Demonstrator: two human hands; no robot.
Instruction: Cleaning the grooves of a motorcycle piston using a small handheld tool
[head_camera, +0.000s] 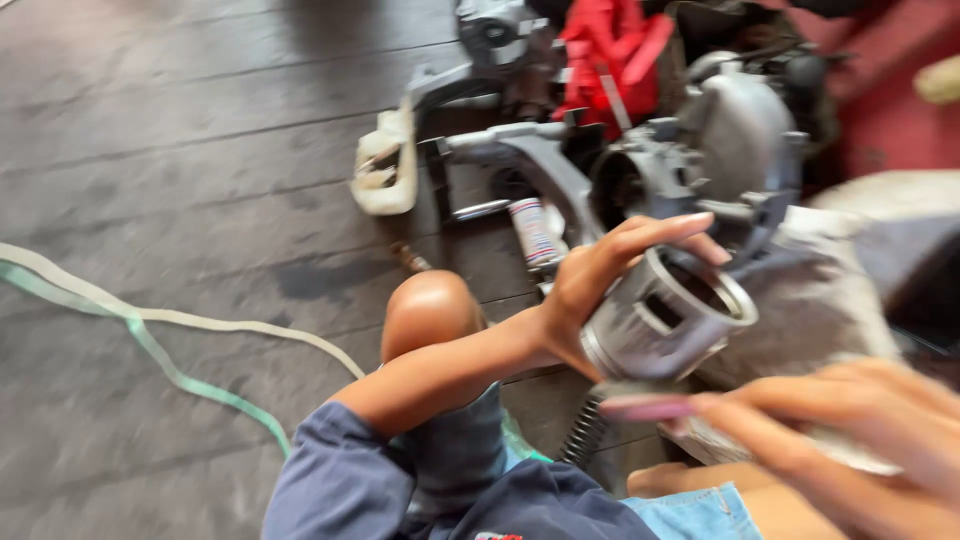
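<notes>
Right, left hand (600, 285) is wrapped around a grey metal engine cylinder (665, 320), thumb and fingers over its rim, lifted clear of the floor (180, 150) above the person's knee (430, 310). Cylinder's bore faces up and toward the right, long axis tilted the same way, base end down-left by the palm. Right hand (850, 440) is blurred, fingers spread loosely, nothing visibly gripped, just below the cylinder. Judging by this, the cylinder is already off the engine block (700, 150) lying behind it; nothing looks refitted yet. Pale strap (150, 330) trails across the floor.
</notes>
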